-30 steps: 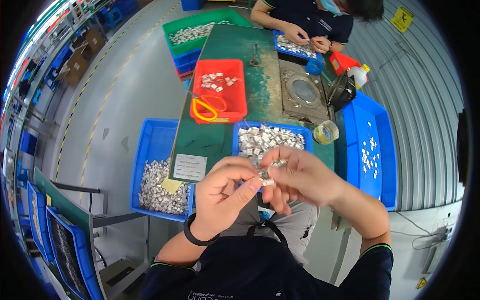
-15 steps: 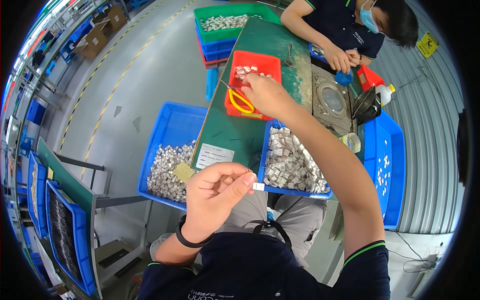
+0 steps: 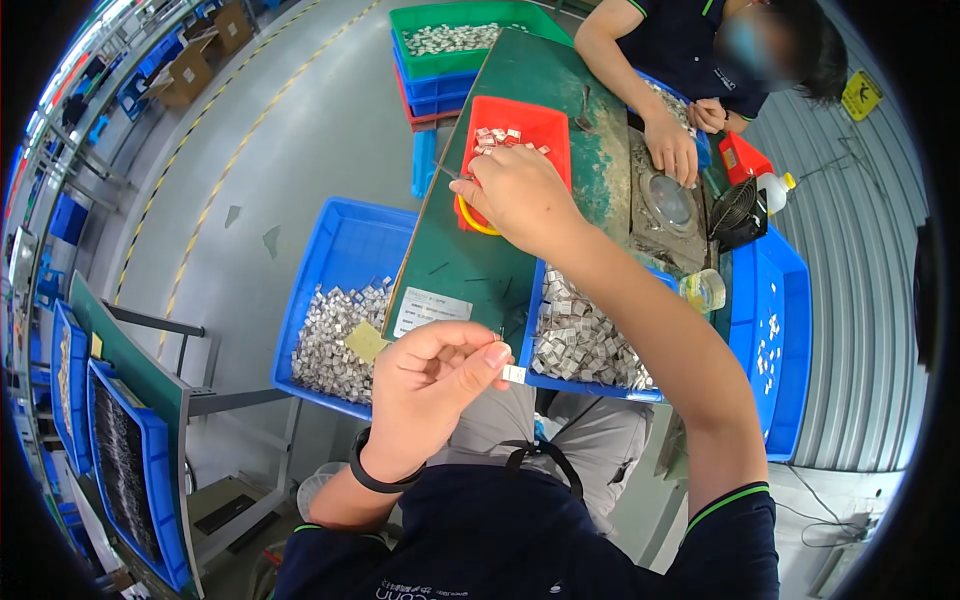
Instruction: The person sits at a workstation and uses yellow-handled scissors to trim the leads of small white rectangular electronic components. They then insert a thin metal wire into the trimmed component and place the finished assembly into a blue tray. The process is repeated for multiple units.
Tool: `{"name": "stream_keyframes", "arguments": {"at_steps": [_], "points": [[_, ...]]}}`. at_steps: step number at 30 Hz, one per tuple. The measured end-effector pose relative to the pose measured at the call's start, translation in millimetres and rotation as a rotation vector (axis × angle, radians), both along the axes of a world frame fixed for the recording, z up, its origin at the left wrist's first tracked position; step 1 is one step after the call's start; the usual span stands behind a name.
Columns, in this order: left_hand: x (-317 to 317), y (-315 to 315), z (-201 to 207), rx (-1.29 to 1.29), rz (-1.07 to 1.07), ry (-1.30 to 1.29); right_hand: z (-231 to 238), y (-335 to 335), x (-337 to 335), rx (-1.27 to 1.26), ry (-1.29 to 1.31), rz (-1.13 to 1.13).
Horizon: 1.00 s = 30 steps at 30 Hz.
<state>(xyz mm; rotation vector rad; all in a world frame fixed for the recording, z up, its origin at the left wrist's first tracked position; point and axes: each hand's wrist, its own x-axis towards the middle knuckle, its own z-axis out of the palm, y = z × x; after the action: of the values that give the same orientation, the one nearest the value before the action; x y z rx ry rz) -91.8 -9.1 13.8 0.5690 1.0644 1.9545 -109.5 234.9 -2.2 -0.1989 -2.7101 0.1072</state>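
Observation:
My left hand (image 3: 428,385) is closed in a pinch on a small white block with thin wire leads (image 3: 514,374), held above the near table edge. My right hand (image 3: 525,200) reaches over the near part of a red tray (image 3: 545,122). Its thumb and fingers close over the middle of a pair of yellow-handled scissors (image 3: 470,220), whose metal tip points left past the tray's edge. The palm hides part of the handles. Small white blocks (image 3: 497,136) lie in the red tray, just beyond my fingers.
Heaped with similar blocks are a blue bin (image 3: 535,382) under my right forearm and another blue bin (image 3: 290,340) on the left. A paper label (image 3: 432,310) lies on the green table (image 3: 440,250). Across it, a co-worker's hand (image 3: 672,150) is near a round dish (image 3: 668,203).
My right hand has shifted toward me and closed over the scissors, covering more of their handles. My left hand stays almost still. The co-worker's hands have moved apart; the blue object there is gone from view.

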Motion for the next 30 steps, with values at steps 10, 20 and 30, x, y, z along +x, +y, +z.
{"name": "stream_keyframes", "arguments": {"at_steps": [10,20,30], "points": [[0.5,-1.7,-0.5,0.005,-0.010,-0.076,3.8,4.8,6.5,-0.231,-0.095,0.002],[8.6,-14.0,12.7,0.186,-0.092,-0.168,58.0,-69.6,84.7,-0.956,0.009,-0.055],[23.4,-15.5,13.7,0.137,-0.301,-0.206,15.8,-138.1,174.6,-1.006,0.050,0.085]]}}
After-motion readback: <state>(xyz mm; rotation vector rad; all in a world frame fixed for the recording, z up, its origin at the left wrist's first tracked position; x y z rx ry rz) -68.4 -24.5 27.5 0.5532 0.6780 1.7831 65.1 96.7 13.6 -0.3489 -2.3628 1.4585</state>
